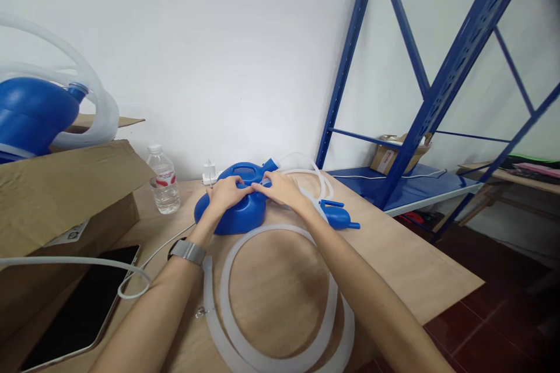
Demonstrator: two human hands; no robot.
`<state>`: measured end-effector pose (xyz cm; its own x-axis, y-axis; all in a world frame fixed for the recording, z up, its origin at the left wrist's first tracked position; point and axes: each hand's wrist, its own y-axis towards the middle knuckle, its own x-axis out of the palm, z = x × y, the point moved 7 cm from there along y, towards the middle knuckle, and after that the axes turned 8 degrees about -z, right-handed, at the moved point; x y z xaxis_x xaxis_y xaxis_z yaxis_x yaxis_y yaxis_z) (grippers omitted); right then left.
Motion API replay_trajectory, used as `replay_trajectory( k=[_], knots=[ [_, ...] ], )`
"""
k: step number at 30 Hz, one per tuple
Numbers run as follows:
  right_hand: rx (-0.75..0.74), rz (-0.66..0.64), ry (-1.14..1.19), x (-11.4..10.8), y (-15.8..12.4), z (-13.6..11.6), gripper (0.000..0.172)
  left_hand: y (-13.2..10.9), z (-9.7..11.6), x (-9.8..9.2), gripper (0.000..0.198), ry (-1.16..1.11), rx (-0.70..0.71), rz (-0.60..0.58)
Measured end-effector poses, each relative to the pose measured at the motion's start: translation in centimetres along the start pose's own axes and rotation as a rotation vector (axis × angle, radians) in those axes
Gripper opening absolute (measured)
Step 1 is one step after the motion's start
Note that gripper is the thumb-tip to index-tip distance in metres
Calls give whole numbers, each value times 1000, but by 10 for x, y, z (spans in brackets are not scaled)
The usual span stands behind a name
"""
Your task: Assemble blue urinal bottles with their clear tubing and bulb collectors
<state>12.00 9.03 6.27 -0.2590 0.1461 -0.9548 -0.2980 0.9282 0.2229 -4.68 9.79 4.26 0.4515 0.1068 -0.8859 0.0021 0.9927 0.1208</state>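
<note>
A blue plastic container (238, 215) with a moulded handle lies on the wooden table (394, 256), far from me. My left hand (225, 192) rests on top of it, fingers curled over the handle area. My right hand (280, 187) meets it from the right, fingers pinched at the container's neck where a thin clear tube (317, 178) runs off. A smaller blue part (339, 215) lies just right of my right wrist. A wide translucent hose (280, 303) coils in a loop on the table between my forearms. A watch sits on my left wrist.
An open cardboard box (65, 198) at left holds another blue container (30, 113) and hose. A water bottle (164, 180) stands beside it. A dark tablet (83, 309) lies at the near left. Blue metal shelving (420, 105) stands to the right; the table edge drops to a red tiled floor.
</note>
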Motion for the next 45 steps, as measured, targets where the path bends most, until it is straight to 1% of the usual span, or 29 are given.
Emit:
replay_trajectory(
  k=[3, 5, 11, 14, 19, 26, 28, 31, 33, 36, 38, 40, 42, 45],
  knots=[
    [-10, 27, -45, 2, -1, -1, 39, 0, 0, 0, 53, 6, 6, 13],
    [-12, 28, -69, 2, -1, -2, 36, 0, 0, 0, 54, 11, 3, 14],
    [-19, 12, -58, 1, -1, -3, 33, 0, 0, 0, 55, 4, 2, 13],
    [2, 2, -26, 1, 1, -2, 33, -1, 1, 0, 53, -4, -2, 15],
    [41, -57, 31, 2, 6, -1, 31, -3, 2, 0, 51, 13, -25, 39],
    [54, -72, 48, 1, 2, -3, 31, -2, 2, 3, 52, 17, -49, 79],
    [39, -78, 104, 0, 2, 0, 34, -3, 2, 2, 51, 17, -46, 77],
    [-18, -128, 265, -4, 3, 9, 49, -6, 3, 0, 52, 25, -28, 77],
    [-37, -137, 339, -10, 3, 19, 58, -7, 4, 0, 55, 33, -8, 74],
    [-50, -164, 274, -14, -4, 29, 65, -9, 4, 0, 56, 47, 9, 69],
    [-82, -194, 178, -10, -11, 30, 73, -9, 5, 0, 56, 58, 18, 78],
    [-125, -186, 121, -5, -16, 27, 77, -9, 5, -1, 57, 70, 33, 88],
    [-173, -169, 103, -3, -17, 25, 77, -9, 5, 0, 59, 85, 54, 86],
    [-248, -195, 97, -3, -12, 20, 73, -7, 4, 1, 61, 113, 86, 82]
  ],
)
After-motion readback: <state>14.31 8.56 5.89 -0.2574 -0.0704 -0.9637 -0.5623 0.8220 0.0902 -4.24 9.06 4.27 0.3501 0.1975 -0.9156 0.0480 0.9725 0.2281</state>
